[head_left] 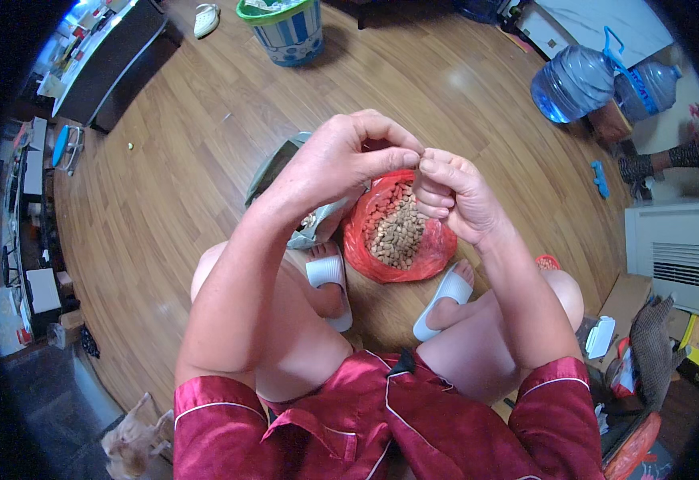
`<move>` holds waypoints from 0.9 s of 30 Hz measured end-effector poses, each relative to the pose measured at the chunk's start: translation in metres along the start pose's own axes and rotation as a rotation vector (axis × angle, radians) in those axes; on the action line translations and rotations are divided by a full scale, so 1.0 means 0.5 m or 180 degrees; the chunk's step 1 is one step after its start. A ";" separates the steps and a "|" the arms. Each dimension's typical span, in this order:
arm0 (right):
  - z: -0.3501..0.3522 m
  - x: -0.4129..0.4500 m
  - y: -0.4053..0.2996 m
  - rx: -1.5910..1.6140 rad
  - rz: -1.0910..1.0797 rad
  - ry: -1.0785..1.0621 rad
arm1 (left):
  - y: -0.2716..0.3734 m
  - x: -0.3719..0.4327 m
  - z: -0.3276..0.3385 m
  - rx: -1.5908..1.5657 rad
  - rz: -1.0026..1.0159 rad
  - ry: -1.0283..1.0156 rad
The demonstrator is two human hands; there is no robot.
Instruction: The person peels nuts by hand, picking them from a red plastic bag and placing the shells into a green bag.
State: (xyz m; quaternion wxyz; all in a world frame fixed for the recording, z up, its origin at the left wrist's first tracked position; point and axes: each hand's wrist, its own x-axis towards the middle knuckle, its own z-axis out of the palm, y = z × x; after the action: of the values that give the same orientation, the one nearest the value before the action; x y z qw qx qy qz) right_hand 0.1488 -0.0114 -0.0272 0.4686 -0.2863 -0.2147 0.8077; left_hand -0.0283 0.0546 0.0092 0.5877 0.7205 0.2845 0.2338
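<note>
My left hand [349, 150] reaches over from the left, with thumb and forefinger brought together. Its tips meet those of my right hand [457, 189], whose other fingers are curled toward the palm. Anything pinched between the fingertips is too small or hidden to make out. Below the hands, a red plastic bag [361, 264] stands open on the floor, full of unshelled peanuts [394, 234]. To its left is a grey-green bag [325, 225] with what look like shells inside, partly covered by my left hand and forearm. A small red bowl [547, 263] of kernels shows beside my right knee.
White slippers [327, 273] are on my feet, either side of the red bag. A striped bucket [289, 36] stands ahead on the wood floor. Large water bottles [574, 84] are at upper right. A cat or small dog [130, 441] lies at lower left; boxes [625, 300] are at right.
</note>
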 end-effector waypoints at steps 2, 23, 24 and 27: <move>0.010 -0.004 -0.013 -0.0894 -0.0300 0.0216 | 0.002 0.000 -0.003 -0.0024 -0.0315 0.0206; 0.020 -0.024 -0.015 -0.2697 -0.1627 0.1117 | -0.007 0.013 0.044 -0.1352 -0.0596 0.0434; 0.020 -0.023 -0.014 -0.2702 -0.1630 0.1116 | -0.009 0.014 0.049 -0.1352 -0.0591 0.0435; 0.019 -0.021 -0.012 -0.2406 -0.1707 0.1059 | -0.011 0.016 0.062 -0.1395 -0.0419 0.0626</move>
State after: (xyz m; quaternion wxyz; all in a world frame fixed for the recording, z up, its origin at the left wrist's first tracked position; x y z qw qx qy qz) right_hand 0.1505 -0.0189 -0.0139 0.5513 -0.4961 -0.4811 0.4675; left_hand -0.0024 0.0391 -0.0025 0.7133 0.5295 0.3292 0.3200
